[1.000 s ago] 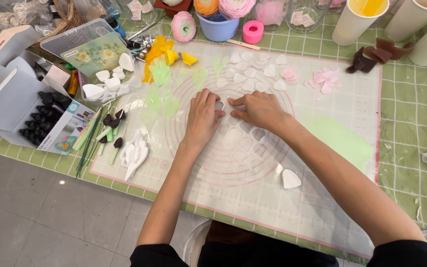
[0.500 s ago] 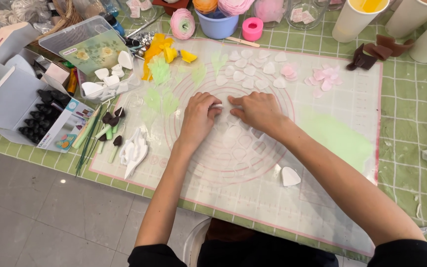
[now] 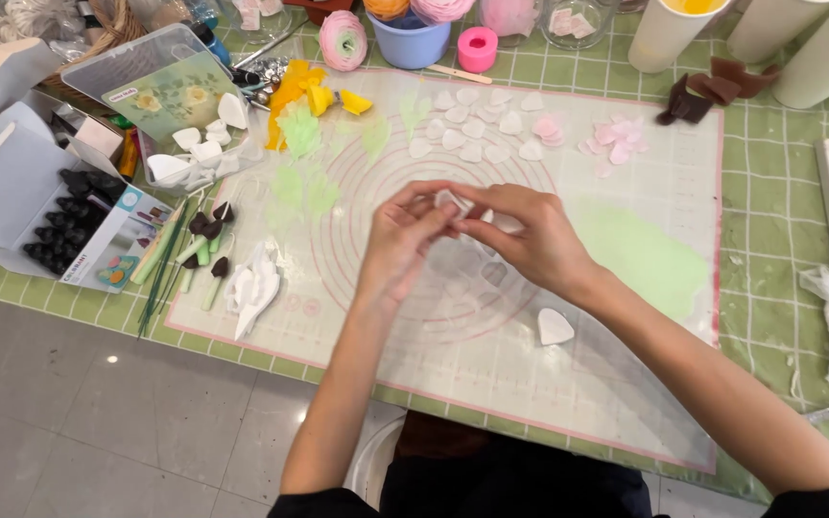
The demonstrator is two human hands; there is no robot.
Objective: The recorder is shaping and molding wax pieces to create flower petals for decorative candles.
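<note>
My left hand (image 3: 405, 235) and my right hand (image 3: 525, 235) meet above the middle of a translucent work mat (image 3: 626, 374) printed with red circles. Between their fingertips they pinch a small white petal-shaped piece (image 3: 451, 201), lifted a little off the mat. Several white heart-shaped petals (image 3: 477, 125) lie in rows at the mat's far side, with pale pink petals (image 3: 616, 144) to their right. One white heart petal (image 3: 556, 327) lies alone near my right forearm.
Green leaf cut-outs (image 3: 301, 158) and yellow pieces (image 3: 311, 94) lie at the mat's left. A clear box (image 3: 160, 91), an open white box of black tools (image 3: 59, 221), sticks (image 3: 184, 259), cups (image 3: 669, 34) and a blue bowl (image 3: 410, 43) ring the mat.
Both hands rose from the mat and drew their fingertips together on the small white petal. The camera has moved closer and tilted slightly.
</note>
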